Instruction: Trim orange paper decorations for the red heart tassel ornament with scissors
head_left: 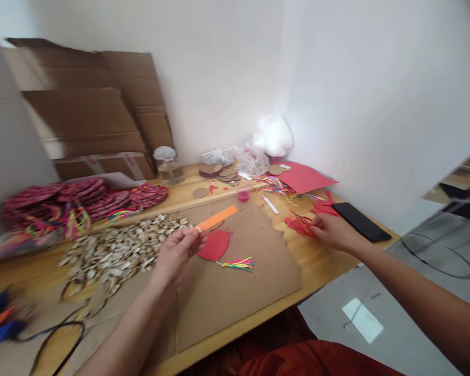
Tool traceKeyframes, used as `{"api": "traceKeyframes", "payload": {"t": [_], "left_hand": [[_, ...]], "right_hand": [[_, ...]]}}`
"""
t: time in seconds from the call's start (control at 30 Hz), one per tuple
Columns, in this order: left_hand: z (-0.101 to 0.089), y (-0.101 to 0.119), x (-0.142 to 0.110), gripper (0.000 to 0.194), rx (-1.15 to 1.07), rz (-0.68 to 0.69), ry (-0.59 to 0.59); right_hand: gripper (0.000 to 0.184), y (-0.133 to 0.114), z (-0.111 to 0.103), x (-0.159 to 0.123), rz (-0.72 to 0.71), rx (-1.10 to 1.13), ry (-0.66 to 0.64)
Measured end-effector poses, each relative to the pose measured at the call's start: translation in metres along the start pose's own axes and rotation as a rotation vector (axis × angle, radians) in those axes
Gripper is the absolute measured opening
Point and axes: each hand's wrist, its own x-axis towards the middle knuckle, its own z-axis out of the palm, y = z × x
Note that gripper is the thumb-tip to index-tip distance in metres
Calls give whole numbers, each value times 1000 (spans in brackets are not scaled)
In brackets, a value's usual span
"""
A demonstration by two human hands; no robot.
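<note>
A: What's the setting?
B: A light wooden desk (323, 271) stands against a plain white wall (227, 78), with folded brown cardboard panels (90, 117) leaning at the back left. A flat brown cardboard sheet (250, 297) covers the middle.

A: And the left hand?
B: The left hand (182, 245) is above the sheet's left part, its grip pinching one end of a flat, bright orange strip (221, 216) between thumb and fingers. The strip points away to the right.

A: What's just under it?
B: A flat, rounded red piece (215, 246) with a multicoloured thread tassel (238, 264) on its lower edge. The fingertips overlap the piece's left side; I can't tell whether they touch it.

A: The right hand?
B: The right hand (329, 231) is at a loose pile of small, thin red scraps (298, 226), right of the sheet. Its fingertips are close together at the pile's edge, but I can't tell whether that grip has caught anything.

A: What else is near?
B: A flat black rectangular slab (360, 222) lies just beyond the right hand. A slim white pen-like stick (270, 204) and a small clear cup with pink contents (243, 195) sit farther back. Left of the sheet spreads a heap of pale, brown-edged oval slices (121, 253).
</note>
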Motion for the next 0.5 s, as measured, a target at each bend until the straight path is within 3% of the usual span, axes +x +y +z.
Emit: {"api": "traceKeyframes", "payload": {"t": [0.13, 0.27, 0.37, 0.5], "left_hand": [[7, 5, -8, 31, -22, -5, 2], [16, 8, -15, 30, -64, -16, 11], [25, 10, -19, 28, -72, -11, -10], [35, 10, -17, 28, -87, -16, -20]], "right_hand": [[22, 6, -5, 4, -17, 153, -98], [35, -2, -7, 0, 205, 535, -371], [34, -27, -4, -7, 192, 657, -467], [32, -77, 12, -15, 34, 698, -495]]}}
